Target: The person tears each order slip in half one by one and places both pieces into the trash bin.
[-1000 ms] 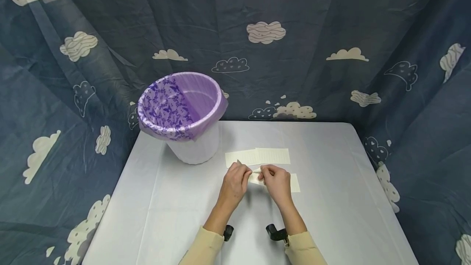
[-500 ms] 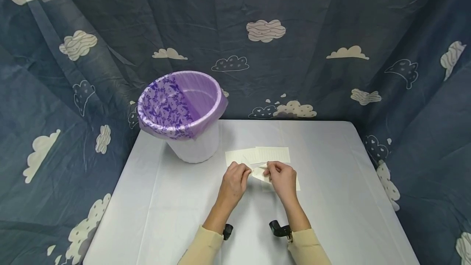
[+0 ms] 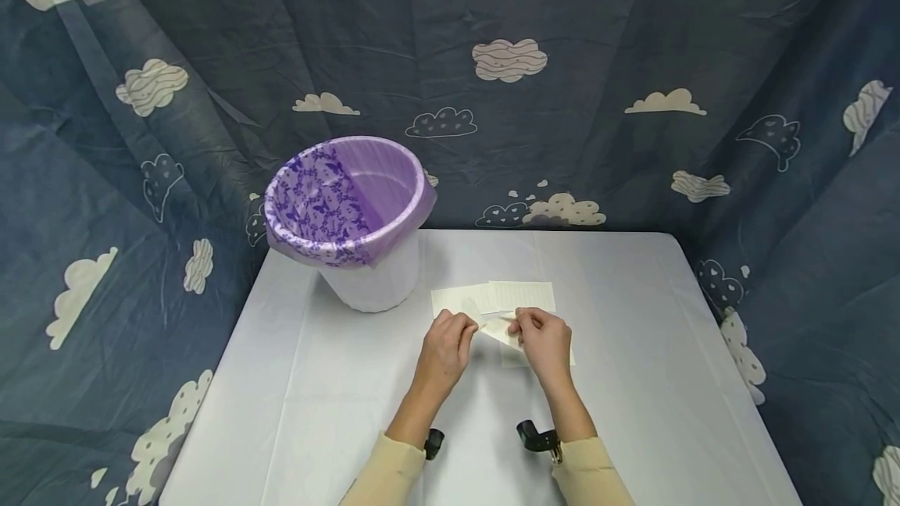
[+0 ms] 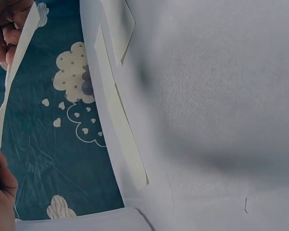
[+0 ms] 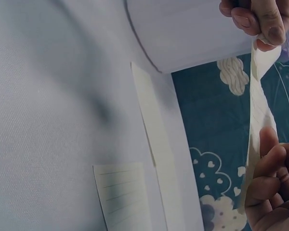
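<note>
A pale cream slip of lined paper [image 3: 501, 330] is stretched between my two hands above the table, twisted near its left end. My left hand [image 3: 443, 354] pinches that end with thumb and fingers. The other end is gripped by my right hand [image 3: 547, 346]. In the right wrist view, the twist in the paper [image 5: 261, 103] shows between the left fingers [image 5: 275, 33] above and the right fingers [image 5: 262, 190] below. Beneath the hands lies another paper slip [image 3: 516, 358], partly covered by the right hand.
Two more paper slips [image 3: 520, 297] lie end to end behind the hands on the white-covered table [image 3: 647, 381]. A white bin [image 3: 373, 283] with a purple patterned liner [image 3: 316, 194] stands at the back left. Dark cloud-print cloth [image 3: 562, 131] hangs around the table.
My right hand has moved slightly right, away from the left hand, exposing more of the held paper between them. The left hand stays almost in place.
</note>
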Demonstrator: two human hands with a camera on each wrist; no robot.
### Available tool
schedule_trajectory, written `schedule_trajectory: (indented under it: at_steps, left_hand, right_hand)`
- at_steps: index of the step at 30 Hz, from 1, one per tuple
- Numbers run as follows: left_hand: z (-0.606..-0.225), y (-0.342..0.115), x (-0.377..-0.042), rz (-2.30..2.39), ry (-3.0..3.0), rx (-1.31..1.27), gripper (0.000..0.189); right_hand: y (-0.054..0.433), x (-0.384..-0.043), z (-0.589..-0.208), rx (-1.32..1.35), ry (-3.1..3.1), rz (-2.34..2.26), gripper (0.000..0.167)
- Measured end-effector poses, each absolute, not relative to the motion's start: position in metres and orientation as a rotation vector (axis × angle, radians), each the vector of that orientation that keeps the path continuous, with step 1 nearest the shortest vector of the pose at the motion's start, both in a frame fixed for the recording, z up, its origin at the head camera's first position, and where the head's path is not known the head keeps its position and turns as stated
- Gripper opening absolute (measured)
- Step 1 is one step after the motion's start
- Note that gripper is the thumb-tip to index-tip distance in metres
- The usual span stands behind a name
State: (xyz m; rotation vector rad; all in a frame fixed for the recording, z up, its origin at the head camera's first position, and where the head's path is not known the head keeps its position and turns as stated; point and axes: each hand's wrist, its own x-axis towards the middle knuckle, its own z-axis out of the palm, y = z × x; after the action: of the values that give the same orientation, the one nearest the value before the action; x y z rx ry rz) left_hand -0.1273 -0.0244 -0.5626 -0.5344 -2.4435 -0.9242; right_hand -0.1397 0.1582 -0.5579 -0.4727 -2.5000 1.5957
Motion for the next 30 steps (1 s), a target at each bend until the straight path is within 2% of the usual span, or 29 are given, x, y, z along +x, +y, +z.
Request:
schedule_trajectory:
  at_steps: [30]
  left_hand:
    - [-0.563,-0.038,-0.128,-1.002,-2.429,-0.428,0.007]
  right_hand:
    - [0.169,-0.141,-0.569,-0.568,-2.469,1.51,0.025]
